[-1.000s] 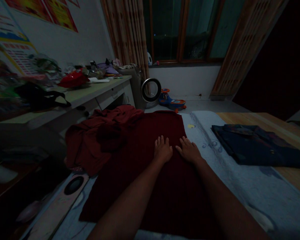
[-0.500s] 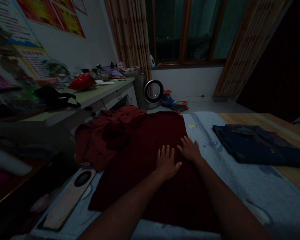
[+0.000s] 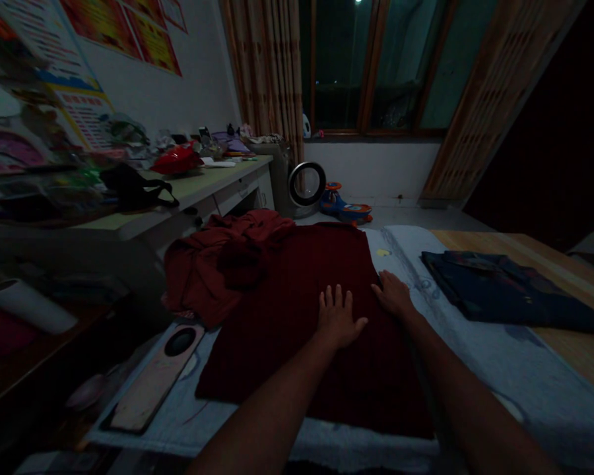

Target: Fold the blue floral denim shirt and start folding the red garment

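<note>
— So, where do we stand with the dark red ribbed garment [image 3: 297,310]?

— We have its main panel spread flat on the pale grey-blue blanket [image 3: 480,369] that covers the wooden bed board, and it lies smooth from the near hem up to the far edge. Our left hand [image 3: 337,318] rests palm down on the cloth near its middle, fingers spread and gripping nothing.

— And the right hand [image 3: 393,294]?

— Also flat and open, pressed on the garment's right edge, just where the red cloth meets the blanket. The two hands lie near each other but apart.

— What do we judge is left?

— The crumpled part of the red garment [image 3: 212,270] at the far left is still bunched in a heap toward the pale desk [image 3: 202,188], so that part is not laid out or folded in. We see no fold made in the flat panel yet; we judge the smoothing mostly done and the folding not begun.

— Anything finished nearby?

— A folded dark navy garment [image 3: 505,290] lies well apart to the right, on the blanket and the bare wood, looking already done. A pale pink flat board with a dark oval hole [image 3: 153,379] lies at the blanket's left edge, untouched by either hand.
</note>
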The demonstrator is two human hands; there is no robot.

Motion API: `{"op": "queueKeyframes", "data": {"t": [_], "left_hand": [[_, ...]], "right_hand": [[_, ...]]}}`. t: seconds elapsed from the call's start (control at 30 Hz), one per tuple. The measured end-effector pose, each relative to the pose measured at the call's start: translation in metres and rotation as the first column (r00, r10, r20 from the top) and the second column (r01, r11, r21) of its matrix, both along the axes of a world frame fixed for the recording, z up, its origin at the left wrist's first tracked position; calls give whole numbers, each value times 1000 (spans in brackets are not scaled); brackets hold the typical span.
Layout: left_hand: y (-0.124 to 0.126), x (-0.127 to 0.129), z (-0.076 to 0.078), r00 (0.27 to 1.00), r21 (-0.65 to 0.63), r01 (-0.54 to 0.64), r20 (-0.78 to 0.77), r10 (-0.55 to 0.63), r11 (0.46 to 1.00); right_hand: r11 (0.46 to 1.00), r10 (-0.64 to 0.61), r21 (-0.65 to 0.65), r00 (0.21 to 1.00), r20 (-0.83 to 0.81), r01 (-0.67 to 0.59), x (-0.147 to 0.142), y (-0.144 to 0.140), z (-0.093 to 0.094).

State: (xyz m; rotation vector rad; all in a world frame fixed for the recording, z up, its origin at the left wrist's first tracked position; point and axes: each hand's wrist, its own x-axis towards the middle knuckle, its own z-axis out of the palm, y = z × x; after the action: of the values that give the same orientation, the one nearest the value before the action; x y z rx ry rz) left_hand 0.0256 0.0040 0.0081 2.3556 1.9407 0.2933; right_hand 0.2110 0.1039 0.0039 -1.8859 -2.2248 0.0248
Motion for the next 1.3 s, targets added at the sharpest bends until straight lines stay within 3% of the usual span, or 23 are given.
{"op": "queueKeyframes", "data": {"t": [0.07, 0.13, 0.2, 0.3, 0.57, 0.93, 1.13, 1.2, 1.3], "left_hand": [[0, 0, 0, 1000, 9, -4, 14, 4, 1000], [0, 0, -1, 1000, 22, -6, 22, 5, 1000], [0, 0, -2, 1000, 36, -8, 16, 8, 999], [-1, 0, -2, 1000, 42, -15, -1, 15, 999], [-1, 0, -3, 999, 66, -43, 24, 42, 997], [1, -6, 4, 992, -2, -87, 88, 87, 996], [-16, -5, 17, 995, 126, -72, 73, 63, 989], [-29, -3, 20, 998, 81, -38, 57, 34, 996], [-51, 0, 17, 997, -104, -19, 77, 27, 994]], "right_hand": [[999, 3, 51, 1000, -4, -3, -2, -11, 7], [990, 124, 73, 992, -31, -122, -9, -26, 13], [963, 265, 54, 963, -50, -263, -19, -43, 14], [948, 317, -18, 948, -26, -318, -30, -64, 10], [983, 175, -67, 980, 91, -170, -36, -73, 8], [991, 6, -135, 998, 57, 2, -16, -74, 4], [993, 4, -114, 998, 66, 4, -16, -72, 1], [994, 0, -108, 998, 66, 7, -16, -72, 0], [994, 1, -108, 998, 64, 6, -16, -72, -1]]}}
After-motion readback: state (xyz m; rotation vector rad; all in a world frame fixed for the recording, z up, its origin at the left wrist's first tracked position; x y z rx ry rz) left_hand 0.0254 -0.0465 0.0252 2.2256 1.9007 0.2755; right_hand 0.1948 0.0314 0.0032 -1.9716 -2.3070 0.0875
